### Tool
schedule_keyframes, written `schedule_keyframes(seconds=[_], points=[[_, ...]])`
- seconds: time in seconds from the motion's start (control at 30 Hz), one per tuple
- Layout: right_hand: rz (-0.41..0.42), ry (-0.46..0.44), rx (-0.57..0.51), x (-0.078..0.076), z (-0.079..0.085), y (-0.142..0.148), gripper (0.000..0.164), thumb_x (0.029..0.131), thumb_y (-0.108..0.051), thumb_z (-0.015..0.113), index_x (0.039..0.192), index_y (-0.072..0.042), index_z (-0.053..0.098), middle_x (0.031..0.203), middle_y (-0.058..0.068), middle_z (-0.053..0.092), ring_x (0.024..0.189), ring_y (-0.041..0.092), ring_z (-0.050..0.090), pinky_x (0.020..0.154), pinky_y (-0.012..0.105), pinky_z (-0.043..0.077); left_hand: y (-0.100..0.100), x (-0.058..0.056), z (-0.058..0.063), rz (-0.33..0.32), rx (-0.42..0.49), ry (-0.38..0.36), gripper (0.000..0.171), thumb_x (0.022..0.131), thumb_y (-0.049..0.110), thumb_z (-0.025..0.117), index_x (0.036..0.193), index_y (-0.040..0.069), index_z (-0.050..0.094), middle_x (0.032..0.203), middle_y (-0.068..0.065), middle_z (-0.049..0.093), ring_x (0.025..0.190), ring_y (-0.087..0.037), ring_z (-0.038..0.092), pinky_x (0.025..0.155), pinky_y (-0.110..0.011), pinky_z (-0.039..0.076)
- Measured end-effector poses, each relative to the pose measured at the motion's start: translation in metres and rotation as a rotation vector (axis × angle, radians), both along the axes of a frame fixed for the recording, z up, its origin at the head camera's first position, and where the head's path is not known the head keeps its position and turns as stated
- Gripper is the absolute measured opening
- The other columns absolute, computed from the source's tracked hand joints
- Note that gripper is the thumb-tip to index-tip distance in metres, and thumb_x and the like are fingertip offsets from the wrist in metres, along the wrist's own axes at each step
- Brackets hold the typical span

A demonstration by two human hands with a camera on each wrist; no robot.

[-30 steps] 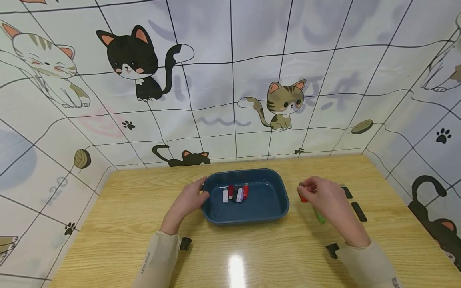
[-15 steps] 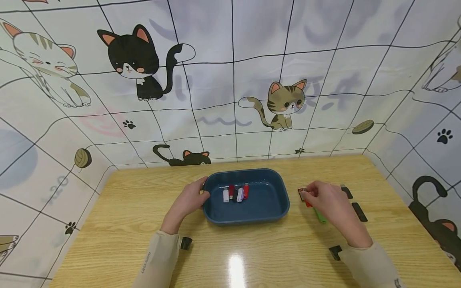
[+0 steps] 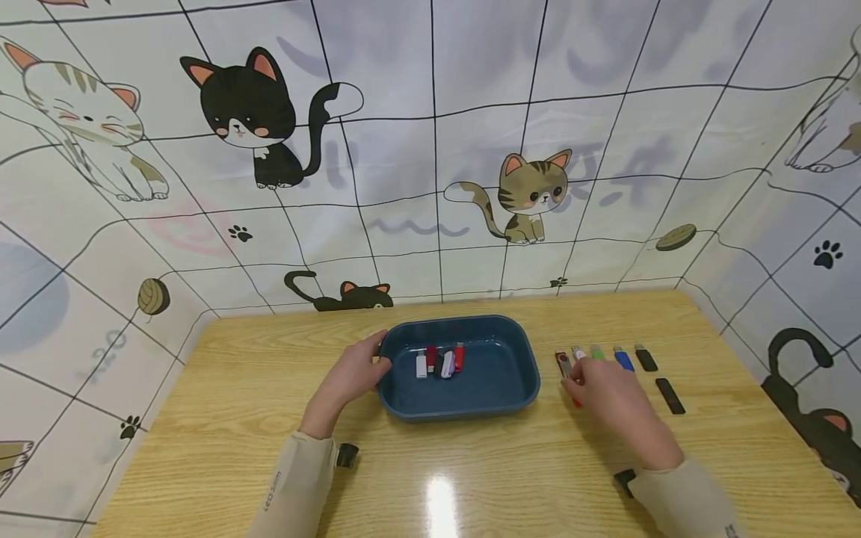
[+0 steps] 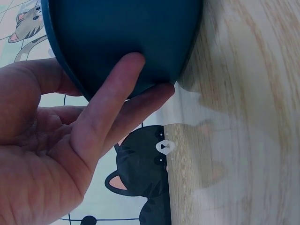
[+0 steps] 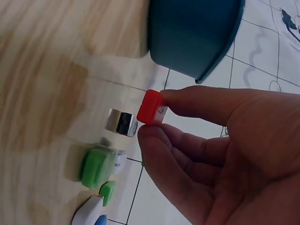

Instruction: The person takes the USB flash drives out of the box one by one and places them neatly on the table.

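A dark blue tray [image 3: 464, 409] stands on the table. My left hand [image 3: 356, 368] grips its left end; in the left wrist view, fingers [image 4: 110, 101] lie along the outer wall, while part of the hand passes behind the rim. Right of the tray, my right hand [image 3: 615, 396] pinches a red USB stick [image 5: 151, 108] between thumb and fingertips. Beside that hand lie a maroon-and-silver USB stick [image 3: 563, 365], a white one [image 3: 578, 352], a green one [image 3: 597, 351] and a blue one [image 3: 623, 360]. The right hand partly hides some of them.
Inside the tray, toward its left, lie a white USB stick [image 3: 421, 366], a purple-white one [image 3: 448, 365], a red one [image 3: 459, 359] and others. Two black sticks, one farther [image 3: 646, 358] and one nearer [image 3: 670, 396], lie at the right. A cat-print sheet [image 3: 403, 172] surrounds the table.
My right hand has drawn back toward me with the red USB stick, bringing the maroon, white, green and blue sticks into view. The left hand and tray have stayed in place.
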State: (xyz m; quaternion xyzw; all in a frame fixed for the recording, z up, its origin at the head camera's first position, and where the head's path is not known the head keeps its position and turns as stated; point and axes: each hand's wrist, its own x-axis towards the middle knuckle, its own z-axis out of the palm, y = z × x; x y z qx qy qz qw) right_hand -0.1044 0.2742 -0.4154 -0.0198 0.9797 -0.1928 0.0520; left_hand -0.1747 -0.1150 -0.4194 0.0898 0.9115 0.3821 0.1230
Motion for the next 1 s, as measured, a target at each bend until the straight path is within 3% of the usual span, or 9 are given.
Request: schedule_keyframes(seconds=[0.23,0.53,1.0], points=[[0.021,0.084,0.042,0.003,-0.009,-0.005,0.04,0.097,-0.012,0.065,0.06,-0.015,0.05,0.054,-0.002,0.042,0.05,0.016,0.037,0.049,0.029,0.028,0.0,0.0,0.0,0.002,0.001,-0.005,0.064,0.095,0.005,0.055,0.156,-0.006,0.037,0.138,-0.032,0.059,0.071,-0.021,0.073,0.064,-0.032,0.061],[0.049,0.179,0.075,0.003,-0.018,-0.007,0.04,0.093,-0.006,0.065,0.059,-0.014,0.045,0.053,-0.002,0.039,0.047,0.015,0.036,0.046,0.029,0.029,0.001,0.0,0.0,0.001,0.01,-0.006,0.064,0.095,0.005,0.055,0.156,-0.006,0.038,0.138,-0.032,0.059,0.072,-0.02,0.073,0.063,-0.032,0.061],[0.037,0.167,0.104,0.004,-0.023,-0.006,0.041,0.094,-0.007,0.067,0.06,-0.012,0.045,0.053,0.0,0.038,0.047,0.015,0.035,0.045,0.029,0.029,0.001,0.001,0.0,-0.001,0.045,0.0,0.064,0.094,0.004,0.055,0.156,-0.006,0.038,0.137,-0.033,0.059,0.081,-0.025,0.075,0.061,-0.033,0.062]])
